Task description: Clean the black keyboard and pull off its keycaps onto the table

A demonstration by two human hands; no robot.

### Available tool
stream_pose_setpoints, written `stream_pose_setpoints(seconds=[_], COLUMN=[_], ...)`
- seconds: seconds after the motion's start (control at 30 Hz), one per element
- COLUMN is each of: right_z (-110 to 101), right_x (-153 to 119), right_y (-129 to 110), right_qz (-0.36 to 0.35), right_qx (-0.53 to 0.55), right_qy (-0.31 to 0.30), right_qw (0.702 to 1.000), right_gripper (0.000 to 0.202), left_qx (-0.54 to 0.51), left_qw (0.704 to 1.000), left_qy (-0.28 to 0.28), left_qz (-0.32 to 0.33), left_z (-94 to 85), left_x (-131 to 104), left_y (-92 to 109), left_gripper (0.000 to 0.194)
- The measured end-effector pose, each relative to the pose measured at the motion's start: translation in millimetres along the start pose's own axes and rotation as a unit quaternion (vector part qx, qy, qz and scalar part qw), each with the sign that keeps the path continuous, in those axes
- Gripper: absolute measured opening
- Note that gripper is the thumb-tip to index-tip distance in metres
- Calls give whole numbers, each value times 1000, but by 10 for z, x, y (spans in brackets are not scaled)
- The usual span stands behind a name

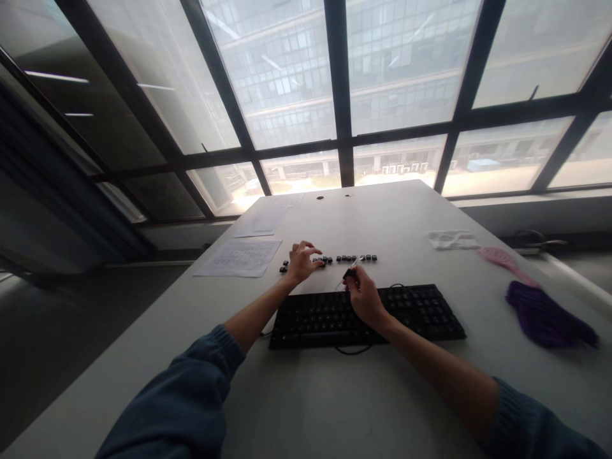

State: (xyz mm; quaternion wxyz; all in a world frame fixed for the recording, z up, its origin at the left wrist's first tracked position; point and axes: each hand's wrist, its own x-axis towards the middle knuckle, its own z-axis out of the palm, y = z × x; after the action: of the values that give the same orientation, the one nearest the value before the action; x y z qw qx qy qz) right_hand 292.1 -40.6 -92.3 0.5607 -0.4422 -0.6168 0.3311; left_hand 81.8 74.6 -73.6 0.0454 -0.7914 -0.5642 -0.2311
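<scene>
Closest in, blue sleeves [184, 379] on either side, and a loop of cable [354, 352] pokes out along the near edge of the keyboard [325, 319]. The keyboard lies flat on the counter [306, 401], broad, stiff, probably modest in weight; for a lift, I'd take it by both short ends. Over its middle, the right hand [367, 299]: fingers closed, pinching a small dark tool [350, 273], with something thin and pale showing above the grip, too blurred to name. That tool looks light, best held just as it is, between thumb and fingertips.

Out beyond the keyboard, the left hand [301, 262], thumb and forefinger parted, right at the row of keycaps [351, 258]; whether a fingertip touches one, I can't tell. Those look feather-light, hard, perhaps slick: opposite sides, gentle squeeze. No container for them; they sit loose on the counter in a broken line.

Off to the right, a purple bundle [547, 315], seemingly soft, just beside a pink brush [497, 257], then a crumpled white cloth [452, 240]. Across on the left, papers [239, 258] lie flat, and at the back, tall windows [287, 83] behind everything.
</scene>
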Motion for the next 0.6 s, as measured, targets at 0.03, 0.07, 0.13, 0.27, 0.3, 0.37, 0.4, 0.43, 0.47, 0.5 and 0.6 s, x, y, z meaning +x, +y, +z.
stream_pose_setpoints(seconds=[0.03,0.07,0.13,0.27,0.3,0.37,0.4,0.43,0.47,0.5,0.6], right_z=[0,-1,-5,-13,-14,-14,-14,-14,-14,-13,-14], right_x=[-1,-2,-3,-4,-4,-4,-5,-5,-6,-7,-8], right_y=[-1,-3,-9,-15,-14,-10,-8,-7,-7,-9,-18], right_qz=[0,1,2,1,1,1,2,2,2,2,0], right_qx=[0,0,1,0,0,-1,-2,-2,-2,-1,4], right_qy=[0,-1,-2,-5,-5,-5,-6,-6,-7,-7,-7], right_qw=[1000,1000,1000,1000,1000,1000,1000,1000,1000,1000,1000], right_gripper=[12,12,12,11,10,9,9,9,9,9,9], left_qx=[4,9,17,6,2,-4,-6,-8,-10,-12,-17], left_qw=[1000,1000,999,994,992,990,989,988,988,987,986], left_qy=[-7,-18,-47,-107,-118,-135,-139,-145,-150,-155,-161], left_qz=[4,7,5,-30,-36,-41,-43,-44,-46,-47,-48], left_z=[-1,2,18,67,79,101,111,119,126,131,133], left_x=[18,35,71,167,199,269,305,338,367,391,425], left_y=[-9,-14,-11,19,24,23,19,14,8,3,-2], left_gripper=[33,37,41,44,49,59,63,66,69,71,74])
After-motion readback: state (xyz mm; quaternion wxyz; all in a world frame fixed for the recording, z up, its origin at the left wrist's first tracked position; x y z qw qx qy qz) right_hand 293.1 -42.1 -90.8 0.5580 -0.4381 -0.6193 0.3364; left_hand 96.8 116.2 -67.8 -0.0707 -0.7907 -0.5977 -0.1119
